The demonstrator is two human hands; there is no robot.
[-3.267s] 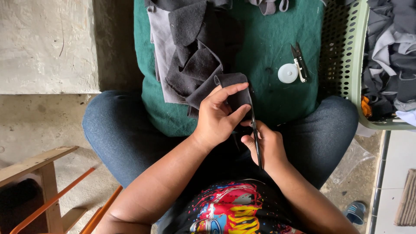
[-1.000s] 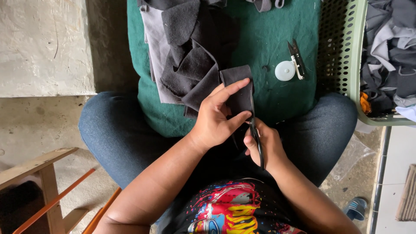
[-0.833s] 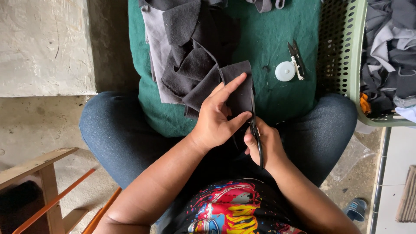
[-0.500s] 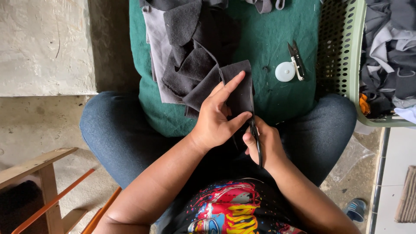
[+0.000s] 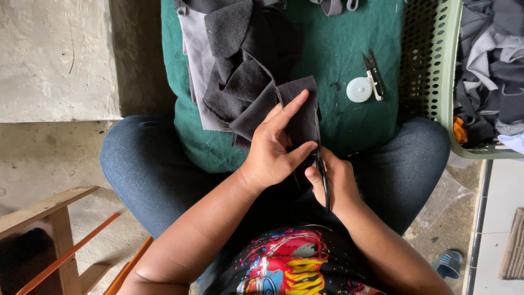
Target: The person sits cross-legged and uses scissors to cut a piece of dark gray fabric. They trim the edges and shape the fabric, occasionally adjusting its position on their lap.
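My left hand (image 5: 274,147) pinches a dark grey piece of fleece fabric (image 5: 297,106), fingers stretched along it, thumb underneath near the blades. My right hand (image 5: 335,183) grips black scissors (image 5: 321,158), whose blades run up along the right edge of the fabric piece. The piece belongs to a heap of dark and light grey fabric (image 5: 229,71) lying on a green cloth (image 5: 338,125) spread over my lap and a surface in front.
On the green cloth lie a small white round disc (image 5: 359,89) and thread snips (image 5: 372,74). A pale green plastic basket (image 5: 436,82) full of grey fabric scraps stands at right. A wooden frame with orange bars (image 5: 60,240) is at lower left, on a concrete floor.
My left fingers have stretched further up along the fabric piece, which now lies flatter and more spread; the scissors stay at its right edge.
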